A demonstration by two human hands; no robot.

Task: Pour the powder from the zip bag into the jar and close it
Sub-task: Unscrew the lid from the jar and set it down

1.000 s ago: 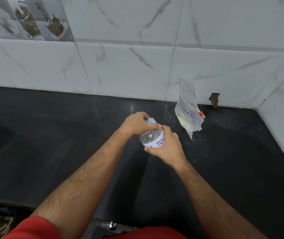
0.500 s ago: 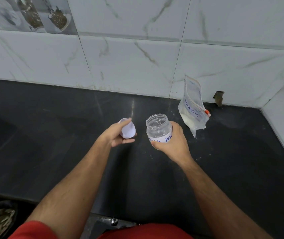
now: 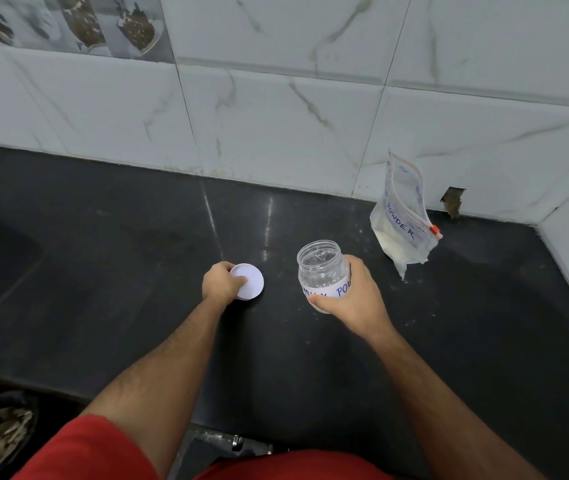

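Right hand (image 3: 352,294) wraps the clear plastic jar (image 3: 323,270) around its lower half, fingers curled over the white label with blue handwriting, thumb across the front near the base. Jar is upright, mouth open, no lid on, and looks empty – cannot tell if its base touches the black countertop (image 3: 466,341) or sits just above it. Left hand (image 3: 222,284) pinches the white lid (image 3: 248,280) at its left edge, thumb on the flat face, other fingers hidden behind; lid lies roughly flat, low at the counter, whether it rests on it or is just above is unclear. Lid is left of the jar, a gap between them. Zip bag (image 3: 401,223) stands well beyond and to the right of the jar, leaning near the marble-look wall tiles (image 3: 276,126), not touched by either hand – "POWDER" is written on it in blue, white powder sits in its lower part, an orange slider shows at the right end of its zip. A few white specks dot the counter around the bag. Red clothing (image 3: 96,448) shows at the bottom edge.
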